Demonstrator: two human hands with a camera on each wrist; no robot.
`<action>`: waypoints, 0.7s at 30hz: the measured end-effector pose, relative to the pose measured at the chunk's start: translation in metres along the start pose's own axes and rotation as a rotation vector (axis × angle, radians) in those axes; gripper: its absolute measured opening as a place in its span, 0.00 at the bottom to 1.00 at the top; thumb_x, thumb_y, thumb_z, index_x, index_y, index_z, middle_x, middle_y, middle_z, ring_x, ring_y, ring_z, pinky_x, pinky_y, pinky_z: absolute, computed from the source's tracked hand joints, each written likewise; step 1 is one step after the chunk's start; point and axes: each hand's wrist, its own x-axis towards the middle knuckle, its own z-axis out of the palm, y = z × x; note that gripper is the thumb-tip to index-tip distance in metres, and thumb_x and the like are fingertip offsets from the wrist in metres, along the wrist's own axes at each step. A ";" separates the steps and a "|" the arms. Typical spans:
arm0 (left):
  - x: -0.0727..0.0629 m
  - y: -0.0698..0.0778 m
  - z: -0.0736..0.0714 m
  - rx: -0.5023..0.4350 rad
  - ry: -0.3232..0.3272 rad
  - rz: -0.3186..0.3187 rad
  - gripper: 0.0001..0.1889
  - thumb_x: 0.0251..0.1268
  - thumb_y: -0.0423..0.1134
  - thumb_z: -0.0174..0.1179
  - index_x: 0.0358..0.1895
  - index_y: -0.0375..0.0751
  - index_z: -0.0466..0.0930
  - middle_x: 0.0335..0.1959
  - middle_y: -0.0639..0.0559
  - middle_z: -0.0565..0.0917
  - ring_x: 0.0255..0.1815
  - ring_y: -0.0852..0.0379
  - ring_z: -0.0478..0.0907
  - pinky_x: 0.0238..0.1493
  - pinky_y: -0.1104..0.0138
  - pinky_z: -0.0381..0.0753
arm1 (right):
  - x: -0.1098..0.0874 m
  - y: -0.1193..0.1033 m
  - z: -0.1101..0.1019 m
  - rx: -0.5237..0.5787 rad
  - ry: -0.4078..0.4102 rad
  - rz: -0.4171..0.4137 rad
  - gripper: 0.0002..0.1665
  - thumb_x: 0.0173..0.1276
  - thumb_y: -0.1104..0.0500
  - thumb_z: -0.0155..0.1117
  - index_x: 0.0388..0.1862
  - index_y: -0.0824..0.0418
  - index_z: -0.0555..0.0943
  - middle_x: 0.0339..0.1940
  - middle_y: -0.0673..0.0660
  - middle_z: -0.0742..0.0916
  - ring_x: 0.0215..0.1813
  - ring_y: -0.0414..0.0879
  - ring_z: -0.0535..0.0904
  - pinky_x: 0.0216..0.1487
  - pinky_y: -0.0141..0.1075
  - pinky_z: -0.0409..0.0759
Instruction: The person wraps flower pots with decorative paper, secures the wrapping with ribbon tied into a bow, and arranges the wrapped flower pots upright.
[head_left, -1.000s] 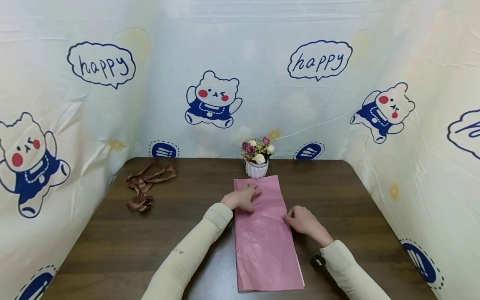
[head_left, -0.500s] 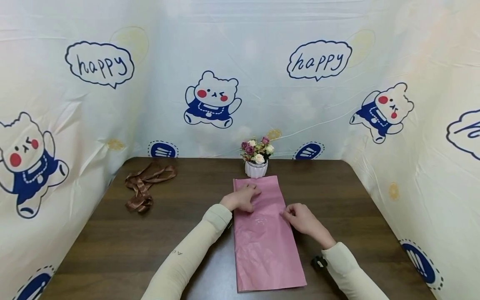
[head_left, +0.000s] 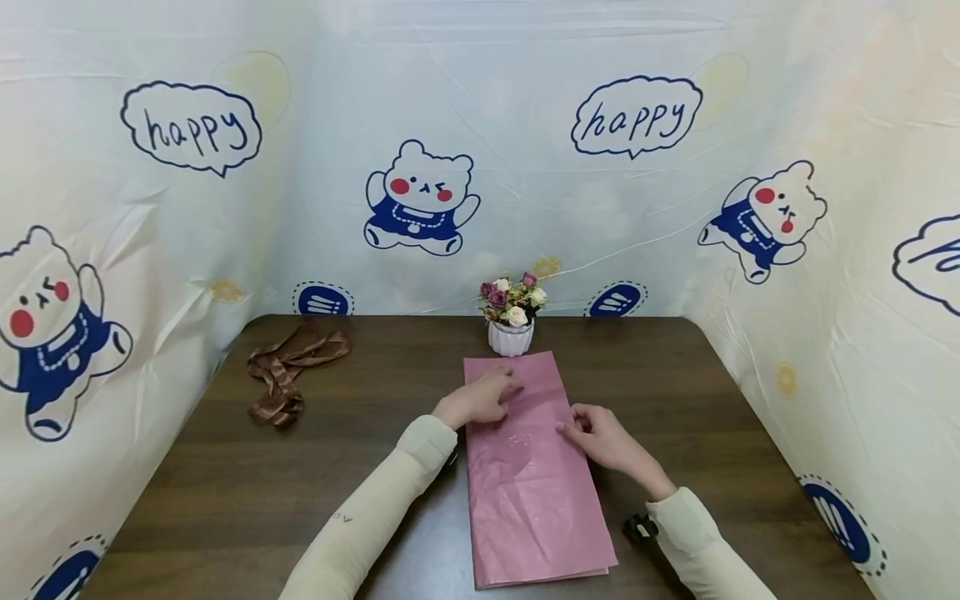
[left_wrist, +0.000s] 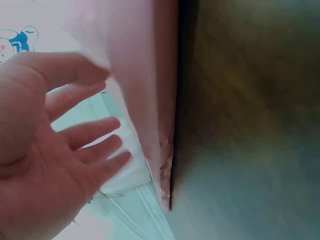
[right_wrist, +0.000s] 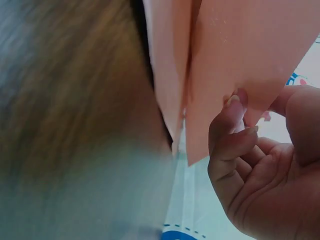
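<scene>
A long folded sheet of pink wrapping paper (head_left: pixel 525 500) lies on the dark wooden table, its far end close to a flower pot. My left hand (head_left: pixel 483 398) rests across the paper's upper part from the left; in the left wrist view its fingers (left_wrist: pixel 100 132) are spread and nearly straight. At the right edge, my right hand (head_left: pixel 606 437) pinches the paper. The right wrist view shows thumb and curled fingers (right_wrist: pixel 231 120) on an upper layer, which stands apart from the layer below. Both layers show at the near right corner.
A white pot of artificial flowers (head_left: pixel 512 333) stands just beyond the paper. Crumpled brown ribbon (head_left: pixel 281 379) lies at the far left of the table (head_left: pixel 225 508). Printed cloth (head_left: pixel 315 125) hangs behind and at both sides.
My right hand has shifted slightly inward with the paper's edge. The upper layer's near right corner has swung a little right and nearer, off the layer beneath. My left hand stays almost in place.
</scene>
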 end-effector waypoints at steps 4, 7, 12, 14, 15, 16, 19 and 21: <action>-0.004 0.007 0.004 -0.020 0.180 0.033 0.08 0.73 0.31 0.55 0.46 0.37 0.84 0.44 0.45 0.83 0.47 0.50 0.81 0.51 0.60 0.82 | 0.000 -0.007 -0.001 0.038 0.005 0.001 0.09 0.75 0.55 0.65 0.42 0.61 0.81 0.19 0.46 0.73 0.21 0.35 0.68 0.25 0.29 0.69; -0.008 0.019 0.003 -0.113 0.291 0.020 0.13 0.77 0.37 0.53 0.28 0.44 0.78 0.24 0.53 0.76 0.25 0.59 0.74 0.31 0.66 0.77 | -0.001 -0.013 -0.002 0.062 0.006 0.004 0.16 0.75 0.55 0.64 0.54 0.65 0.81 0.22 0.48 0.77 0.23 0.36 0.72 0.26 0.30 0.72; -0.019 0.041 -0.001 -0.275 0.310 -0.012 0.22 0.82 0.46 0.48 0.23 0.47 0.74 0.15 0.57 0.70 0.14 0.63 0.67 0.21 0.70 0.69 | -0.002 -0.026 -0.004 0.106 0.014 -0.011 0.28 0.79 0.52 0.59 0.68 0.68 0.74 0.40 0.58 0.88 0.37 0.43 0.82 0.36 0.32 0.80; -0.022 0.047 -0.003 -0.306 0.303 -0.014 0.24 0.83 0.48 0.46 0.23 0.45 0.76 0.14 0.57 0.70 0.13 0.63 0.67 0.20 0.70 0.69 | -0.002 -0.033 -0.005 0.111 0.026 -0.024 0.30 0.81 0.50 0.55 0.72 0.68 0.71 0.52 0.62 0.88 0.47 0.47 0.84 0.44 0.33 0.82; -0.023 0.049 -0.003 -0.318 0.304 -0.012 0.25 0.83 0.49 0.45 0.24 0.44 0.78 0.14 0.57 0.70 0.12 0.62 0.67 0.20 0.70 0.69 | -0.003 -0.037 -0.005 0.113 0.033 -0.027 0.30 0.82 0.50 0.52 0.73 0.68 0.70 0.51 0.64 0.88 0.47 0.49 0.85 0.44 0.34 0.82; -0.024 0.051 -0.004 -0.324 0.307 -0.010 0.26 0.83 0.50 0.45 0.24 0.43 0.79 0.14 0.57 0.71 0.12 0.62 0.68 0.20 0.70 0.69 | -0.003 -0.041 -0.006 0.117 0.038 -0.029 0.31 0.83 0.49 0.50 0.74 0.67 0.69 0.49 0.64 0.88 0.46 0.51 0.85 0.44 0.34 0.82; -0.026 0.053 -0.005 -0.361 0.319 -0.024 0.29 0.83 0.56 0.43 0.24 0.44 0.80 0.13 0.56 0.73 0.12 0.60 0.70 0.19 0.68 0.71 | -0.004 -0.050 -0.006 0.139 0.033 -0.053 0.30 0.85 0.50 0.44 0.77 0.65 0.67 0.34 0.63 0.85 0.32 0.55 0.83 0.35 0.37 0.83; -0.029 0.054 -0.007 -0.358 0.334 -0.057 0.32 0.81 0.61 0.41 0.23 0.46 0.79 0.13 0.57 0.72 0.13 0.60 0.70 0.19 0.68 0.71 | -0.004 -0.055 -0.006 0.176 0.016 -0.089 0.28 0.86 0.53 0.41 0.78 0.64 0.66 0.31 0.63 0.83 0.25 0.54 0.79 0.27 0.41 0.81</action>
